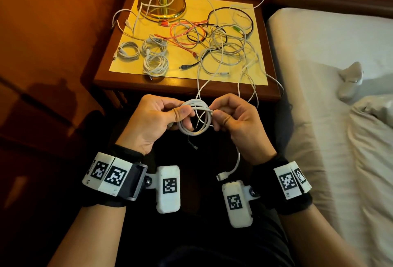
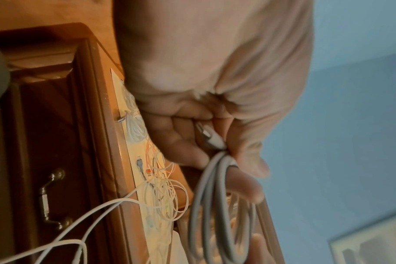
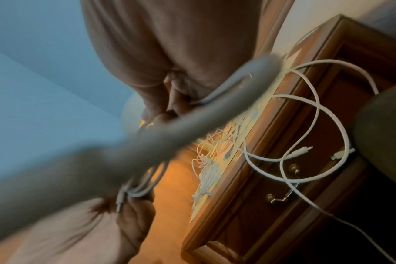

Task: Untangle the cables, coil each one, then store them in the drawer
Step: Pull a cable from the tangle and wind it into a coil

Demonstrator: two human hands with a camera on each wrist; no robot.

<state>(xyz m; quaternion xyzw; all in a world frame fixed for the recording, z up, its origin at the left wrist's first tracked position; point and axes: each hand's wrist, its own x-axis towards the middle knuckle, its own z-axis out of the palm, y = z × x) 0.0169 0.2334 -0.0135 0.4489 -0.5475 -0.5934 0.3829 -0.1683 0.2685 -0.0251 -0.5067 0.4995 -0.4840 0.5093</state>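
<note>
White round-section charging cable [image 1: 195, 117], partly wound into a small coil, is held in front of the body, short of the nightstand's front edge; left hand [image 1: 153, 122] pinches the coil's left side between thumb and curled fingers, with one plug end [image 2: 209, 136] tucked inside the fist; right hand [image 1: 236, 119] pinches the coil's right side, fingers curled around the strands; a loose tail with a white connector [image 1: 222, 175] hangs below the right wrist, and further strands run up from the coil to the tabletop. Beyond the hands stands the dark wooden nightstand [image 1: 131, 80], its drawer with brass bail handle [image 2: 49, 198] closed; a yellow paper sheet [image 1: 182, 73] covers the top; three finished white coils [image 1: 148, 53] lie on its left portion; a tangled heap of white, pink and black cables [image 1: 214, 41] occupies the right portion. Farthest back, a brass lamp base [image 1: 162, 8] stands with white cable draped over it; a white-sheeted bed [image 1: 340, 53] lies to the right.
</note>
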